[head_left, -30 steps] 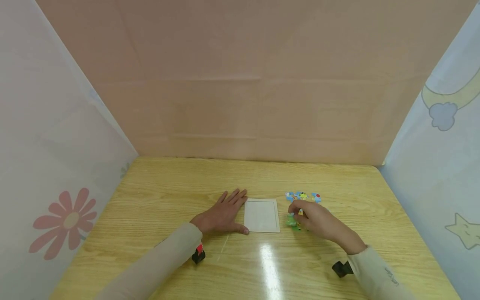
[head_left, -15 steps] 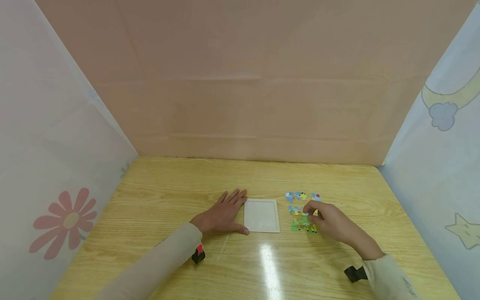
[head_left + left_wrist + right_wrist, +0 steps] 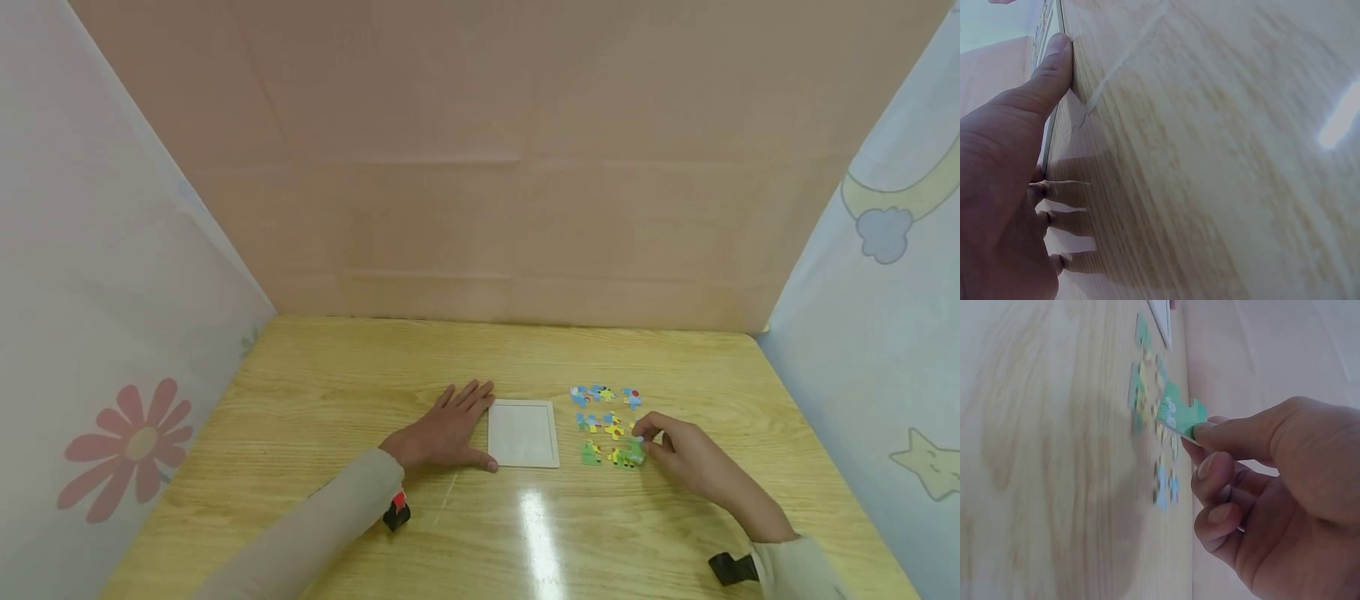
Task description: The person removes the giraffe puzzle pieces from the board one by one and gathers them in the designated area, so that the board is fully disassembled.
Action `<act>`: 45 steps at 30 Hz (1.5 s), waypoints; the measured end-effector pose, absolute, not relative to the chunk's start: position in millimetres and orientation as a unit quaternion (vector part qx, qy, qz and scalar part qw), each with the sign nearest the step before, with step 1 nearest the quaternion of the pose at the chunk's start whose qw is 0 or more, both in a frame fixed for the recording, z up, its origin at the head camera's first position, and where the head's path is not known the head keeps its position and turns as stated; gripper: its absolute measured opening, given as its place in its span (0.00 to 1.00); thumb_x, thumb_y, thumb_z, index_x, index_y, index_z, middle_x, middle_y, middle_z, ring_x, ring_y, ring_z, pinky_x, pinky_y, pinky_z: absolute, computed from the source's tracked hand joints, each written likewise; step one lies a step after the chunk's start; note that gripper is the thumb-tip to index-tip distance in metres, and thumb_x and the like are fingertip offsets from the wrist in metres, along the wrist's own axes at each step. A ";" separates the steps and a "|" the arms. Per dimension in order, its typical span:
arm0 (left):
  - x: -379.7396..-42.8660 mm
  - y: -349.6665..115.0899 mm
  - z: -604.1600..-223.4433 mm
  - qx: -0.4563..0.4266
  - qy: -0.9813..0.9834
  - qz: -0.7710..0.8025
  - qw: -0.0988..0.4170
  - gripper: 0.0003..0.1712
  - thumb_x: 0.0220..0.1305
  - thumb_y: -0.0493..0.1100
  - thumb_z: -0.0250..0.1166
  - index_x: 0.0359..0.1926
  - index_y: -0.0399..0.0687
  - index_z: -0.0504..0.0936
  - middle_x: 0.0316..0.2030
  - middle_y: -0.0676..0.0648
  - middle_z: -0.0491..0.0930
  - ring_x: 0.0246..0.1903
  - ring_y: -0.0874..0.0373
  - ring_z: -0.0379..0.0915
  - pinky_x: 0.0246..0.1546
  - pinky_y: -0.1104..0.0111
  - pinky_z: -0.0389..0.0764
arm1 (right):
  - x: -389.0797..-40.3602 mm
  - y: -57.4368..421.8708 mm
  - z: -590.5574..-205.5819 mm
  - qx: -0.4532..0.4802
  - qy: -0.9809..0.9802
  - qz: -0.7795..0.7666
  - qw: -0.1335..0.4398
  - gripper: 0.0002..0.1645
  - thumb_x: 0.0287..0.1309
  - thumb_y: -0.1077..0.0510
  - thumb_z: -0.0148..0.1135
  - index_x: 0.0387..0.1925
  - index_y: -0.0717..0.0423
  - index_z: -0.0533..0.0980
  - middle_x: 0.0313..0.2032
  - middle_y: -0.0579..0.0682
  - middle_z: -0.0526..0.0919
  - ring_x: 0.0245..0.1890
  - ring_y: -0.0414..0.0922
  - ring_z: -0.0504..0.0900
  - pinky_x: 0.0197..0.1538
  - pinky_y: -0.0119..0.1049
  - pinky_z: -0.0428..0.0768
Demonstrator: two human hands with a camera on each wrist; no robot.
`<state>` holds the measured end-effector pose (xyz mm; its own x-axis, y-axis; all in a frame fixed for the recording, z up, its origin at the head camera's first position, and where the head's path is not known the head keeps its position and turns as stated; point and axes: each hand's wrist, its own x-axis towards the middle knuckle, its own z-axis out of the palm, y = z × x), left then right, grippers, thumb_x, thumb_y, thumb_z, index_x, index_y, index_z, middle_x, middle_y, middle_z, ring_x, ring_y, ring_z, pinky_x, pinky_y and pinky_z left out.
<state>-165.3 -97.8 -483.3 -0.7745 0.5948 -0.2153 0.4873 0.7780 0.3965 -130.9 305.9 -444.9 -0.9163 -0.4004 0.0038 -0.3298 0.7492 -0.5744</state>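
Note:
A green puzzle piece [image 3: 1175, 411] with small pale markings is pinched between the thumb and fingers of my right hand [image 3: 686, 454]. It is held up from the table at the right end of the nearest row of pieces. My left hand [image 3: 442, 429] lies with fingers spread on the table, thumb and fingertips at the left edge of a square, pale puzzle tray [image 3: 522, 433]. Other loose pieces lie in rows right of the tray: blue ones [image 3: 579, 397] farthest away, yellow and blue ones [image 3: 613, 427] in the middle, green ones [image 3: 591, 454] nearest.
The wooden table [image 3: 360, 358] meets a plain tan backdrop [image 3: 517, 217] behind. Printed cloth walls stand at the left [image 3: 112, 275] and right [image 3: 885, 333]. A black camera mount [image 3: 731, 569] hangs at the right wrist, another mount [image 3: 396, 512] at the left.
My right hand has moved rightward with the green piece, passing over the nearest row and uncovering pieces in the middle and nearest rows. The left hand and the tray have stayed put.

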 end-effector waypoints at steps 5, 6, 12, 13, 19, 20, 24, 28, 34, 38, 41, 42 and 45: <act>-166.3 -99.4 -484.8 0.293 0.929 0.158 0.161 0.66 0.65 0.77 0.66 0.87 0.45 0.49 0.88 0.48 0.38 0.88 0.46 0.31 0.87 0.42 0.39 | -127.0 318.8 -445.2 -0.189 0.937 -0.289 0.050 0.09 0.71 0.67 0.65 0.45 0.51 0.82 0.39 0.46 0.86 0.22 0.30 0.63 0.26 0.29 0.68; -166.6 -99.7 -484.9 0.293 0.929 0.158 0.161 0.66 0.65 0.77 0.66 0.87 0.45 0.49 0.88 0.48 0.38 0.88 0.46 0.31 0.87 0.42 0.39 | -126.7 321.0 -445.5 -0.188 0.937 -0.290 0.050 0.09 0.71 0.67 0.64 0.45 0.51 0.81 0.39 0.46 0.85 0.22 0.30 0.64 0.26 0.30 0.68; -166.8 -101.4 -485.3 0.295 0.929 0.157 0.157 0.66 0.65 0.78 0.65 0.87 0.45 0.49 0.88 0.48 0.38 0.88 0.46 0.31 0.87 0.42 0.39 | -127.9 328.2 -451.1 -0.184 0.937 -0.290 0.056 0.09 0.72 0.67 0.64 0.45 0.49 0.82 0.39 0.46 0.86 0.22 0.30 0.64 0.27 0.29 0.69; -166.6 -101.5 -485.2 0.295 0.929 0.158 0.156 0.66 0.65 0.78 0.65 0.87 0.45 0.49 0.88 0.47 0.38 0.88 0.46 0.31 0.87 0.42 0.40 | -128.4 328.7 -452.3 -0.184 0.937 -0.290 0.059 0.09 0.72 0.66 0.64 0.45 0.49 0.82 0.39 0.46 0.86 0.22 0.30 0.64 0.27 0.29 0.69; -165.3 -100.9 -483.4 0.295 0.929 0.162 0.156 0.66 0.65 0.77 0.65 0.86 0.44 0.51 0.88 0.46 0.39 0.88 0.46 0.32 0.87 0.41 0.40 | -130.6 330.8 -458.5 -0.174 0.936 -0.296 0.079 0.10 0.73 0.67 0.63 0.48 0.52 0.83 0.41 0.46 0.87 0.25 0.31 0.67 0.29 0.29 0.72; -165.3 -100.8 -483.1 0.294 0.929 0.162 0.157 0.66 0.65 0.77 0.65 0.86 0.44 0.51 0.88 0.46 0.39 0.88 0.46 0.32 0.87 0.41 0.40 | -131.0 331.0 -459.3 -0.172 0.936 -0.296 0.080 0.10 0.73 0.67 0.63 0.49 0.52 0.83 0.41 0.45 0.87 0.26 0.31 0.68 0.29 0.29 0.72; -166.0 -100.4 -483.1 0.293 0.929 0.159 0.158 0.66 0.64 0.78 0.65 0.86 0.44 0.50 0.88 0.47 0.40 0.88 0.46 0.33 0.87 0.41 0.40 | -131.7 331.7 -462.0 -0.169 0.935 -0.301 0.084 0.11 0.72 0.68 0.63 0.51 0.55 0.83 0.44 0.47 0.88 0.28 0.31 0.69 0.31 0.29 0.74; -166.8 -100.2 -483.2 0.291 0.930 0.159 0.159 0.66 0.64 0.78 0.66 0.86 0.45 0.50 0.88 0.47 0.40 0.88 0.46 0.32 0.86 0.41 0.40 | -132.6 331.8 -464.9 -0.176 0.937 -0.295 0.065 0.13 0.72 0.70 0.62 0.54 0.60 0.82 0.47 0.51 0.87 0.31 0.29 0.72 0.34 0.29 0.77; -168.3 -98.6 -483.8 0.289 0.929 0.164 0.160 0.67 0.64 0.77 0.66 0.86 0.44 0.50 0.88 0.47 0.39 0.88 0.46 0.32 0.86 0.40 0.39 | -130.0 332.2 -464.0 -0.169 0.943 -0.287 0.019 0.15 0.74 0.67 0.62 0.58 0.65 0.79 0.46 0.55 0.84 0.29 0.31 0.69 0.31 0.30 0.73; -169.2 -98.9 -486.3 0.291 0.929 0.162 0.159 0.67 0.63 0.78 0.66 0.86 0.44 0.50 0.88 0.48 0.39 0.88 0.46 0.32 0.86 0.40 0.39 | -127.4 332.5 -463.7 -0.161 0.941 -0.296 0.022 0.14 0.74 0.64 0.64 0.57 0.64 0.80 0.46 0.56 0.84 0.28 0.32 0.68 0.30 0.30 0.72; -169.6 -99.8 -488.2 0.294 0.930 0.156 0.158 0.67 0.64 0.78 0.65 0.87 0.45 0.49 0.88 0.48 0.38 0.88 0.46 0.31 0.86 0.41 0.40 | -126.0 333.0 -464.3 -0.162 0.939 -0.301 0.022 0.14 0.74 0.63 0.64 0.56 0.64 0.80 0.45 0.55 0.84 0.27 0.31 0.68 0.30 0.30 0.73; -169.8 -100.1 -488.4 0.293 0.930 0.154 0.159 0.67 0.64 0.79 0.65 0.87 0.45 0.48 0.88 0.48 0.37 0.88 0.47 0.31 0.86 0.41 0.40 | -125.7 333.3 -464.4 -0.163 0.938 -0.304 0.024 0.14 0.75 0.63 0.63 0.57 0.64 0.80 0.46 0.55 0.84 0.27 0.31 0.68 0.30 0.30 0.74; -169.3 -100.9 -488.6 0.293 0.930 0.155 0.160 0.67 0.64 0.78 0.65 0.87 0.46 0.48 0.88 0.48 0.37 0.88 0.46 0.31 0.86 0.41 0.41 | -124.3 334.0 -463.6 -0.166 0.935 -0.312 0.029 0.14 0.76 0.63 0.61 0.57 0.64 0.79 0.47 0.56 0.83 0.27 0.32 0.69 0.31 0.30 0.74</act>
<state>-169.3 -100.9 -488.6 -0.7769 0.5947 -0.2069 0.4956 0.7802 0.3816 -124.3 334.0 -463.6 -0.9432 -0.3284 0.0499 -0.2925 0.7497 -0.5936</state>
